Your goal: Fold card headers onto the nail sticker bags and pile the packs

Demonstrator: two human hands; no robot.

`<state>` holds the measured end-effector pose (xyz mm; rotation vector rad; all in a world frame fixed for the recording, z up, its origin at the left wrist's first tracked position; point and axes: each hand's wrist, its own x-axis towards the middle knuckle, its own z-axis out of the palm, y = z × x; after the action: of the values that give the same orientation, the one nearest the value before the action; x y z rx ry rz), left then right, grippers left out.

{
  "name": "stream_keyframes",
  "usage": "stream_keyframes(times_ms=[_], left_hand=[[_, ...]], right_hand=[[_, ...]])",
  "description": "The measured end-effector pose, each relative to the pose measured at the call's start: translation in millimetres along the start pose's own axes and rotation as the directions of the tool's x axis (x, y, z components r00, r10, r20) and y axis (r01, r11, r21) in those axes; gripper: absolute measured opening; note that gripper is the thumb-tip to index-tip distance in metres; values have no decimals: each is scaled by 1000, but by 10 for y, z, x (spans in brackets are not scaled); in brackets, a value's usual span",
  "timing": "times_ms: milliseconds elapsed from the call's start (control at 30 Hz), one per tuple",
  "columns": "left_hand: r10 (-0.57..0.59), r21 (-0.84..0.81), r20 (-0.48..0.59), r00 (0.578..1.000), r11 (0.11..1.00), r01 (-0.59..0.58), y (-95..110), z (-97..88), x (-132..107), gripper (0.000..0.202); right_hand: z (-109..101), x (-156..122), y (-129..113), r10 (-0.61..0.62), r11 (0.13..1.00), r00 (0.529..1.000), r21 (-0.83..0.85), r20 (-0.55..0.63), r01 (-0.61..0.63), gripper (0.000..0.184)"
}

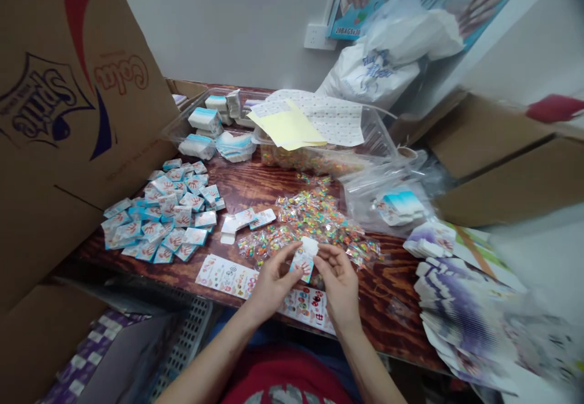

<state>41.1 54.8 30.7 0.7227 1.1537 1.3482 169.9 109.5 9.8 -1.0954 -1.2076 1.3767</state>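
Between my two hands is a small blue-and-white cardboard box (303,263) with a red hand print and a white flap at its top. My left hand (274,276) grips its left side between thumb and fingers. On the other side, my right hand (338,277) pinches its right edge. Below my hands lie sticker sheets (228,275) along the table's front edge. Just beyond is a heap of small clear packets (314,212) with bright coloured pieces inside. Two loose boxes (262,218), one with its flap open, lie left of the heap.
A pile of small boxes (168,215) covers the table's left, beside a big carton (59,118). Clear tubs (392,139) with paper sheets (319,118) stand behind. At right are a plastic bag of flat cards (401,206) and stacked purple-white cardboard (456,313).
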Motion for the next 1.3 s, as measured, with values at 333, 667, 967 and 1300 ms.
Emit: stream_keyframes(times_ms=[333, 667, 967, 1300], left_hand=[[-74, 72, -48, 996, 994, 78, -16, -54, -19, 44], [3, 254, -70, 998, 967, 15, -148, -98, -94, 42], [60, 366, -29, 998, 930, -45, -125, -31, -110, 45], [126, 410, -32, 991, 907, -102, -107, -67, -155, 47]], right_hand=[[-19, 44, -198, 39, 996, 981, -91, 188, -22, 19], [-103, 74, -221, 118, 990, 941, -116, 317, -84, 21], [-56, 129, -154, 191, 980, 970, 23, 148, -197, 33], [-68, -63, -258, -94, 974, 956, -173, 279, 146, 15]])
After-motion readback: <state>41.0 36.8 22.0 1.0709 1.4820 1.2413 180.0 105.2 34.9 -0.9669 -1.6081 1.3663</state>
